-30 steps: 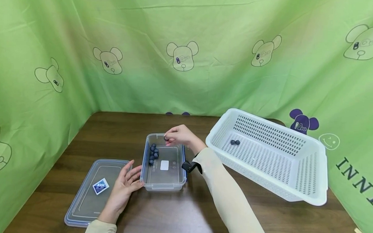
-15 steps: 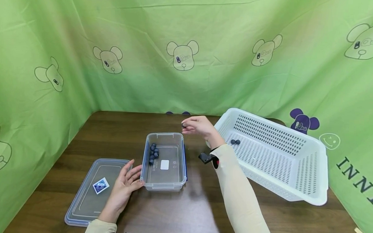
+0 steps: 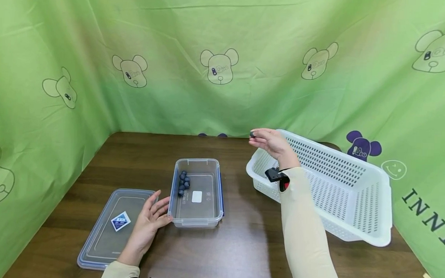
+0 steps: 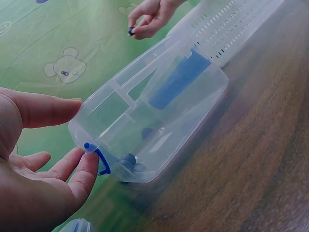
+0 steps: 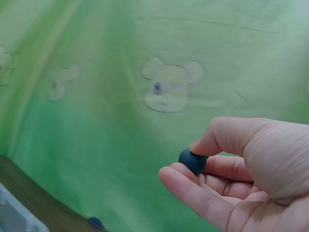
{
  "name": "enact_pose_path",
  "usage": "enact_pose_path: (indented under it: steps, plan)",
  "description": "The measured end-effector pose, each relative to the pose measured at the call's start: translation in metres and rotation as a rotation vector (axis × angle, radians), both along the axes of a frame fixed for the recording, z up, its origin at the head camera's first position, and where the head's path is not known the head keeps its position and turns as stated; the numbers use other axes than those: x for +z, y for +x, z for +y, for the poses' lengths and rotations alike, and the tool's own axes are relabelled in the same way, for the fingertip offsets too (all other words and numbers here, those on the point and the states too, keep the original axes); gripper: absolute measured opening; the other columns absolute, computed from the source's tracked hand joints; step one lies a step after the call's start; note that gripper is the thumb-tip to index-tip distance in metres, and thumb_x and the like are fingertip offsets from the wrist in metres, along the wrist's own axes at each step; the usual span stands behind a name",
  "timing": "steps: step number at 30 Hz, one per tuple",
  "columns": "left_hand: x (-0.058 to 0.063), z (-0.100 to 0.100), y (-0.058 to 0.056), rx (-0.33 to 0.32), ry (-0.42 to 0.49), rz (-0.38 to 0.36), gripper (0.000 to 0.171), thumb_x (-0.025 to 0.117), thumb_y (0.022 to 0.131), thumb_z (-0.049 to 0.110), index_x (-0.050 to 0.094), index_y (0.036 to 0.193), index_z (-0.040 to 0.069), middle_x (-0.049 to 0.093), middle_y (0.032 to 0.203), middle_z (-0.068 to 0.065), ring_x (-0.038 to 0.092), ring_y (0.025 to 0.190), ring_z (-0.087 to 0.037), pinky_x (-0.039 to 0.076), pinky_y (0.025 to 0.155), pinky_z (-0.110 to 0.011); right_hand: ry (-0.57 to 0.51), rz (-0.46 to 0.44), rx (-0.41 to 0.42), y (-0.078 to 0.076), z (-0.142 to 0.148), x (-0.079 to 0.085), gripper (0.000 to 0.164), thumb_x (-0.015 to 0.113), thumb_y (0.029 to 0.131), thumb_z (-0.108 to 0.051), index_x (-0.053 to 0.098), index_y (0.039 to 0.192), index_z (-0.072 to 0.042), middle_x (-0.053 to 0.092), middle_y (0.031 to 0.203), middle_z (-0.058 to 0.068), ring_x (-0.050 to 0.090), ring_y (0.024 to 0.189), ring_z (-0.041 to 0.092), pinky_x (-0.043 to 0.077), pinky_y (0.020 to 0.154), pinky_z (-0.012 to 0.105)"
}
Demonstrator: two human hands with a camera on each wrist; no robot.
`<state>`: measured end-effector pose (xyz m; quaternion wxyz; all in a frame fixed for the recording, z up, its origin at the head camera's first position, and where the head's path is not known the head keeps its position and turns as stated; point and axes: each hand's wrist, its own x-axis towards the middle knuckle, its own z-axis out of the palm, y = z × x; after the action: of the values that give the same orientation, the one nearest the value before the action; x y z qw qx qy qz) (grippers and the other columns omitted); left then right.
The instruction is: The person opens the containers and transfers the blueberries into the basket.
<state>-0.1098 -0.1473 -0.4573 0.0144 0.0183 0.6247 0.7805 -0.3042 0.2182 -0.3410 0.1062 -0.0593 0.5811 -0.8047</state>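
My right hand (image 3: pixel 275 145) is raised over the far left corner of the white basket (image 3: pixel 351 239), pinching a blueberry (image 5: pixel 193 161) between thumb and fingers. The forearm hides the berries on the basket's floor. Left of it stands a clear plastic food box (image 3: pixel 201 224) with blue side clips, its top uncovered. Several blueberries (image 3: pixel 183 184) lie along its left side. My left hand (image 3: pixel 146 224) stays at the box's near left corner, thumb tip against the rim and fingers nearly straight; in the left wrist view the fingertips (image 4: pixel 87 164) touch a blue clip (image 4: pixel 100 158).
A clear lid (image 3: pixel 105 241) with blue edging and a diamond-shaped sticker lies on the brown wooden table (image 3: pixel 203 261), left of and partly behind the left hand. A green printed curtain (image 3: pixel 172 104) surrounds the table's back and sides.
My right hand has moved right, from over the food box to over the basket's far left corner, with the blueberry still pinched. The left hand and the box have stayed put.
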Motion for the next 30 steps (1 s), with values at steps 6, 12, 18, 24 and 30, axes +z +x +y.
enact_pose_path:
  steps: [6,12,18,24,30]
  plan:
    - [0.0,-0.001,-0.001,-0.009,0.005,0.017,0.087,0.059,0.083,-0.019,0.013,0.154,-0.004,0.04,0.143,-0.031,0.055,0.111,-0.007,0.049,0.09,-0.021,-0.073,-0.07,-0.07,-0.004,0.035,-0.002,0.031,0.045,0.1,0.008,0.071,0.086,-0.001,0.067,0.086,0.01,0.069,0.079,0.018,0.057,0.078,0.026]
    - [-0.001,-0.001,-0.002,-0.013,0.0,0.013,0.087,0.059,0.082,-0.02,0.013,0.154,-0.004,0.038,0.143,-0.033,0.055,0.111,-0.007,0.048,0.091,-0.021,-0.066,-0.16,-0.095,-0.006,0.059,-0.01,0.029,0.044,0.099,0.008,0.067,0.083,0.001,0.063,0.082,0.012,0.067,0.079,0.019,0.057,0.079,0.027]
    - [-0.001,-0.002,-0.001,-0.011,0.002,0.009,0.087,0.059,0.082,-0.019,0.014,0.154,-0.004,0.039,0.143,-0.033,0.055,0.111,-0.008,0.048,0.091,-0.021,0.013,-0.23,-0.084,-0.006,0.078,-0.017,0.024,0.043,0.1,0.008,0.063,0.087,0.002,0.062,0.084,0.013,0.067,0.08,0.02,0.056,0.082,0.028]
    - [-0.001,-0.002,0.0,-0.008,-0.003,0.0,0.085,0.059,0.082,-0.019,0.016,0.154,-0.005,0.039,0.143,-0.033,0.055,0.111,-0.008,0.048,0.091,-0.021,0.072,-0.317,-0.026,-0.007,0.093,-0.036,0.026,0.04,0.103,0.004,0.061,0.088,0.002,0.066,0.082,0.012,0.07,0.076,0.019,0.056,0.084,0.028]
    - [-0.002,-0.001,-0.001,-0.005,-0.004,0.01,0.085,0.06,0.082,-0.02,0.015,0.153,-0.005,0.043,0.14,-0.029,0.056,0.111,-0.009,0.049,0.09,-0.021,0.182,-0.408,0.007,-0.008,0.098,-0.045,0.031,0.041,0.104,-0.001,0.064,0.083,-0.001,0.068,0.076,0.011,0.071,0.071,0.018,0.056,0.081,0.026]
